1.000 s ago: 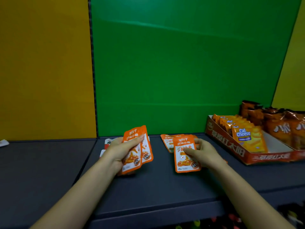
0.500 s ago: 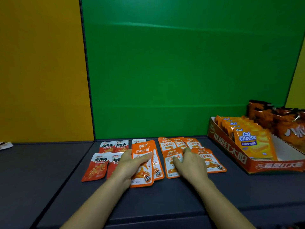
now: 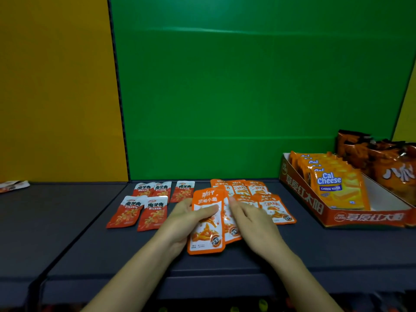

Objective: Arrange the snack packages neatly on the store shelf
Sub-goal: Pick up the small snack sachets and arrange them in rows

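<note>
My left hand (image 3: 186, 218) holds two overlapping orange snack packets (image 3: 207, 224) just above the dark shelf (image 3: 315, 248), thumb across the front one. My right hand (image 3: 252, 219) touches the right edge of the rear packet, fingers on it. Behind my right hand several orange packets (image 3: 258, 190) lie flat in two rows, the front row partly hidden by the hand. To the left, several red-and-white packets (image 3: 146, 206) lie in two rows.
A red cardboard tray (image 3: 369, 218) at the right holds upright Cal Cheese wafer packs (image 3: 337, 190). Dark orange bags (image 3: 391, 167) stand behind it. A green back panel and a yellow panel close the shelf. A loose packet (image 3: 13, 185) lies far left.
My right hand set its orange packet down among the flat ones and came over to the packets in my left hand. The view shifted, bringing the red-and-white packets into sight.
</note>
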Motion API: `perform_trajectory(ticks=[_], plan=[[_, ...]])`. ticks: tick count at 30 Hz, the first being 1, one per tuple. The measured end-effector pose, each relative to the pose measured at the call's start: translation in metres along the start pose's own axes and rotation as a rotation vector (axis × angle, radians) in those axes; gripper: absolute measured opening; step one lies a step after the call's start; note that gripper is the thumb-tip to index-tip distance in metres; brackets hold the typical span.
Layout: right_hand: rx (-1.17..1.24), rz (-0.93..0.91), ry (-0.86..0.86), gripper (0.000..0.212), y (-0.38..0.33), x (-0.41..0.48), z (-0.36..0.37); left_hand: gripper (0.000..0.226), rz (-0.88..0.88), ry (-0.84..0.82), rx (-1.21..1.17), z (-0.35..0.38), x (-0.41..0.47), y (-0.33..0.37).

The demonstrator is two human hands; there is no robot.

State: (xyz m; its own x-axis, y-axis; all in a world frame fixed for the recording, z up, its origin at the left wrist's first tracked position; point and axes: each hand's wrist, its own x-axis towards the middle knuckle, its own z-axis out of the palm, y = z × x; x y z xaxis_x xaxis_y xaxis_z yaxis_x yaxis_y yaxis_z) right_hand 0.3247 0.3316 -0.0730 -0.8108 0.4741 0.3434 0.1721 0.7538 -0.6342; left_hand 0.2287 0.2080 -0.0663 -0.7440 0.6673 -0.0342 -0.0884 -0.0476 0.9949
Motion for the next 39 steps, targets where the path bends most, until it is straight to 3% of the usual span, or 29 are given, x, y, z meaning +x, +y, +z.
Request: perform_trajectory(ticks=[3, 7, 18, 24, 30, 32, 35, 39], plan=[[0.122, 0.024, -0.062, 0.044, 0.013, -0.01, -0.007, 0.037, 0.058, 0.018, 0.029, 0.018, -0.007, -0.011], [0.158, 0.082, 0.055, 0.04, 0.035, -0.02, -0.026, 0.025, 0.2, 0.161, 0.202, 0.026, -0.008, -0.018], [-0.162, 0.16, 0.12, 0.042, 0.057, -0.034, -0.031, 0.052, 0.216, 0.381, 1.131, 0.043, 0.004, -0.024], [-0.404, 0.167, 0.148, 0.039, 0.052, -0.037, -0.028, 0.068, 0.214, 0.443, 1.52, 0.047, 0.007, -0.031], [-0.374, 0.17, 0.163, 0.035, 0.048, -0.039, -0.029, 0.066, 0.275, 0.432, 1.539, 0.048, 0.008, -0.032], [-0.384, 0.15, 0.149, 0.035, 0.047, -0.04, -0.031, 0.063, 0.378, 0.448, 1.458, 0.044, 0.006, -0.031], [-0.42, -0.009, 0.215, 0.03, 0.035, -0.039, -0.033, 0.05, 0.626, 0.507, 1.332, 0.029, -0.003, -0.024], [-0.294, -0.249, 0.12, 0.028, -0.007, -0.03, -0.022, 0.025, 0.65, 0.536, 1.327, -0.02, -0.018, -0.017]])
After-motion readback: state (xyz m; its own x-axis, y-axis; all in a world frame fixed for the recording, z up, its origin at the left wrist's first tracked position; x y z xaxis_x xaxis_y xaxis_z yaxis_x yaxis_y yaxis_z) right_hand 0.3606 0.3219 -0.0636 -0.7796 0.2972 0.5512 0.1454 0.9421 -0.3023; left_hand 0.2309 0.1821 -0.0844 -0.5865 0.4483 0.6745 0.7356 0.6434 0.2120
